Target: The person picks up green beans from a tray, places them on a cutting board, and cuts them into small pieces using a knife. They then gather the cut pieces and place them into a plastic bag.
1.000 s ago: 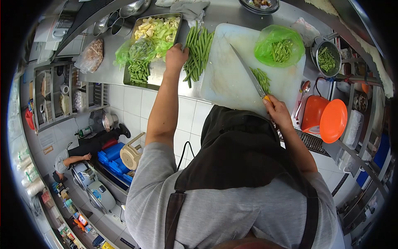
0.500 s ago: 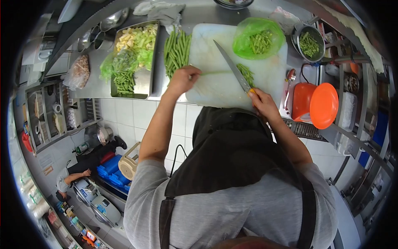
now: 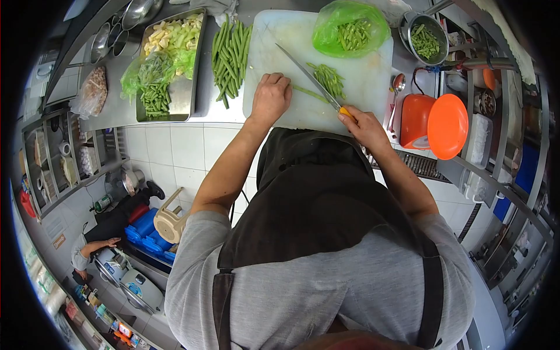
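Observation:
My left hand (image 3: 271, 98) is closed on the left part of a green bean (image 3: 310, 93), low over the white cutting board (image 3: 318, 116). The bean's free end points right, toward the blade. My right hand (image 3: 364, 126) grips the yellow handle of a kitchen knife (image 3: 307, 74), its blade slanting up and left across the board. Beside the blade lies a small pile of cut beans (image 3: 329, 80). A green plastic bag (image 3: 373, 34) with more cut beans rests at the board's top right. Whole green beans (image 3: 231, 58) lie left of the board.
A metal tray (image 3: 182, 102) of cut vegetables stands at the left, near a bag of small brown pieces (image 3: 93, 90). At the right are a pot (image 3: 424, 44) with cut beans, a spoon (image 3: 398, 84) and orange containers (image 3: 447, 126). Another person (image 3: 96, 245) is at lower left.
My left hand has moved onto the board with the bean, closer to the knife. The knife now lies lower beside the cut pile. The whole view has shifted slightly.

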The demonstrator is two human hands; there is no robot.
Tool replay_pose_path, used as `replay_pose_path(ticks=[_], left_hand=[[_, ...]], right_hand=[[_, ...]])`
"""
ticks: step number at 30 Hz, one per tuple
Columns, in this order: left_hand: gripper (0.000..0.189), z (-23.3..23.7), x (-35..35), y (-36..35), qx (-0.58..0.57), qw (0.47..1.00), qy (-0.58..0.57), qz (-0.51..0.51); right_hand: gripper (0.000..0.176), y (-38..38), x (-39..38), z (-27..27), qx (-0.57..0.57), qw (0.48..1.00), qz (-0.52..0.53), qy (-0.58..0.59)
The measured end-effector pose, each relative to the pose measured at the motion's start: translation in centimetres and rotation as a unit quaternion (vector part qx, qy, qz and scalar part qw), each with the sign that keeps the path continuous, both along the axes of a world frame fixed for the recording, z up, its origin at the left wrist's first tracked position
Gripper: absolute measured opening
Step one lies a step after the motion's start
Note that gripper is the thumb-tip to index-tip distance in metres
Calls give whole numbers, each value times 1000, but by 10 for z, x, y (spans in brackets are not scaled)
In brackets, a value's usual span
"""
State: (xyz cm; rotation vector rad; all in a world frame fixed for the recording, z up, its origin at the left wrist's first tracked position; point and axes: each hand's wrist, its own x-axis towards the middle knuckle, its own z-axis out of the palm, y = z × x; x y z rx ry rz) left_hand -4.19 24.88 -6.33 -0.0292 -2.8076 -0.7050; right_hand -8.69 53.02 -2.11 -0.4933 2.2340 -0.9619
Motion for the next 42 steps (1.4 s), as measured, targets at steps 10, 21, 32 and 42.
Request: replay_pose_path(ticks=[10,21,32,42], left_hand=[[13,-7,-3,15,-12,999,10,50],[12,-7,-1,14,-6,998,9,55],[10,-11,-3,14,3,998,21,65],[10,-8,-1,12,22,998,31,59]], right_hand=[[39,21,6,18,53,996,63,43],[38,-21,-15,-20,-25,990,93,104],[38,-16,-8,18,34,997,69,8],[34,-36,-10,5,-7,999,33,32]])
